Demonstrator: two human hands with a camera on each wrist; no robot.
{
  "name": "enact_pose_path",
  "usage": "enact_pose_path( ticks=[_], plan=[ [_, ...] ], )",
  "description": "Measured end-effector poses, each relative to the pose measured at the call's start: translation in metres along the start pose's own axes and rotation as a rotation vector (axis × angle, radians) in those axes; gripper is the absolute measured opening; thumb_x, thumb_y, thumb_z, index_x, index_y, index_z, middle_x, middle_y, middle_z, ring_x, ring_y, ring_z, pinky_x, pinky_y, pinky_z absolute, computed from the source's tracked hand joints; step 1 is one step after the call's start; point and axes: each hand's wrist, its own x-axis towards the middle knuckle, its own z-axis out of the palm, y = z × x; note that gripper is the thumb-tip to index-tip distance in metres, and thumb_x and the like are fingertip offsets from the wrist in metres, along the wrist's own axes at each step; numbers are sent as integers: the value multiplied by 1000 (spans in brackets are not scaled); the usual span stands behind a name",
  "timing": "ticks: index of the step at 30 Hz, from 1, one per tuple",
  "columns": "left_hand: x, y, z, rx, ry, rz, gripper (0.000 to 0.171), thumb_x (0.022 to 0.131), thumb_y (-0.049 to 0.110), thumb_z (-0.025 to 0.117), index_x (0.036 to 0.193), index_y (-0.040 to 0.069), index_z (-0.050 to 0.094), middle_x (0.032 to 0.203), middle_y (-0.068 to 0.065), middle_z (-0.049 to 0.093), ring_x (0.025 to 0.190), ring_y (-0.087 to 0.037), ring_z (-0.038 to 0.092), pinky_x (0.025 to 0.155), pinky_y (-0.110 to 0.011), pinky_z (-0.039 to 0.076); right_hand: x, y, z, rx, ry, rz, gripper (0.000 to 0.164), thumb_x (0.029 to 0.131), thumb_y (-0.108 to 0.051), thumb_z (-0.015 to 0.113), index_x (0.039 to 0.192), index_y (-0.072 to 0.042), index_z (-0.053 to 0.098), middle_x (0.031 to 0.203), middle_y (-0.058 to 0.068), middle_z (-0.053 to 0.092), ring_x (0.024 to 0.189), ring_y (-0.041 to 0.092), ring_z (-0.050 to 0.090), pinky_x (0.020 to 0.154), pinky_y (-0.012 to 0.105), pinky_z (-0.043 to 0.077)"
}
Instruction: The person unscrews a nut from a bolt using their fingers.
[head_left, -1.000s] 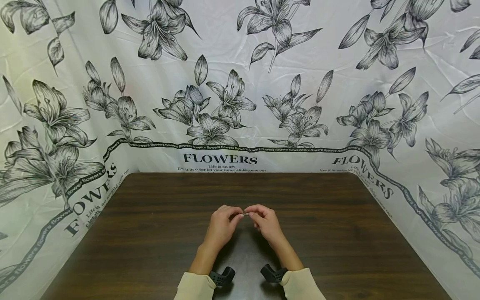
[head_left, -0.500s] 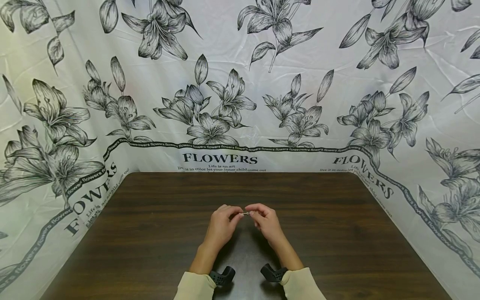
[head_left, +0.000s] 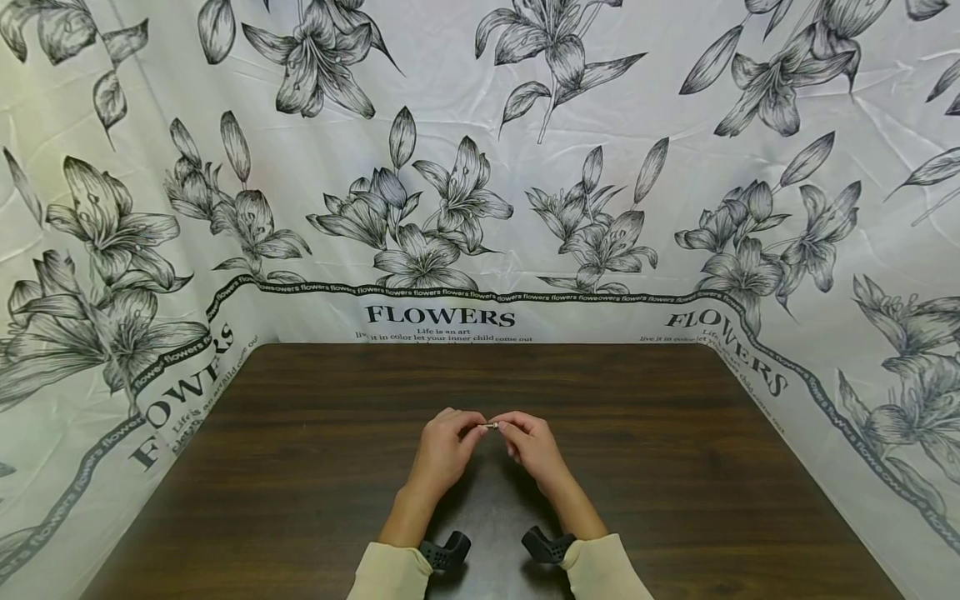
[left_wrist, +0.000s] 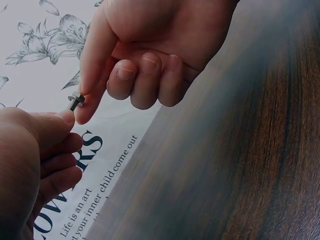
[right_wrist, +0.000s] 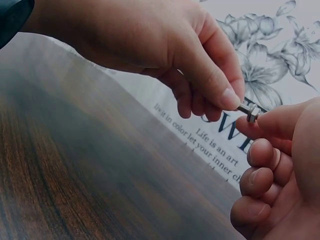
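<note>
A small metal bolt [head_left: 490, 426] is held level between the two hands, above the middle of the table. My left hand [head_left: 440, 452] pinches it between thumb and index finger. In the left wrist view a short stretch of threaded shaft [left_wrist: 71, 105] shows beyond the left thumb. The wider, hex-sided nut [right_wrist: 253, 115] sits on the shaft, and the thumb and index finger of my right hand [head_left: 537, 454] pinch at it. The other right fingers [left_wrist: 145, 82] are curled in towards the palm. The end of the bolt inside the left fingertips is hidden.
Beneath the hands is a dark brown wood-grain table [head_left: 315, 500]. A white cloth [head_left: 585, 321] with black flower prints and lettering hangs behind and at both sides. Each wrist wears a black device, such as the left wrist device [head_left: 446, 552].
The right index finger has dipped slightly at the nut after standing a little higher half a second ago. The left hand and the bolt have hardly moved.
</note>
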Motion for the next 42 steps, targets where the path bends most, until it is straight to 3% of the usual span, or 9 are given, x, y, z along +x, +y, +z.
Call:
enact_pose_path(
  ticks=[17,30,37,42],
  plan=[
    [1,0,0,-6,-7,-16,9,82,9,79,86,15,74,79,10,67,71,-6,52,61,-25,46,1,0,-2,45,-12,-30,18,98,-2,55,106,10,66,63,8,47,50,10,42,45,21,34],
    [0,-1,1,-3,15,16,11,79,6,80,86,13,74,78,9,67,70,-8,53,60,-25,45,-1,-1,-1,44,-12,-58,17,97,0,56,106,10,66,65,8,47,52,11,42,46,21,35],
    [1,1,1,-16,-3,-19,12,79,4,80,86,13,74,78,9,67,70,-7,52,60,-26,46,-1,-1,-1,43,-10,-73,16,96,1,56,106,10,65,65,8,48,52,11,43,47,22,35],
    [0,1,1,-3,2,3,11,80,6,80,86,14,74,79,9,68,70,-7,53,61,-25,46,-1,-1,-2,46,-11,-88,15,95,3,56,102,12,66,67,20,47,52,12,42,47,22,35]
  ],
)
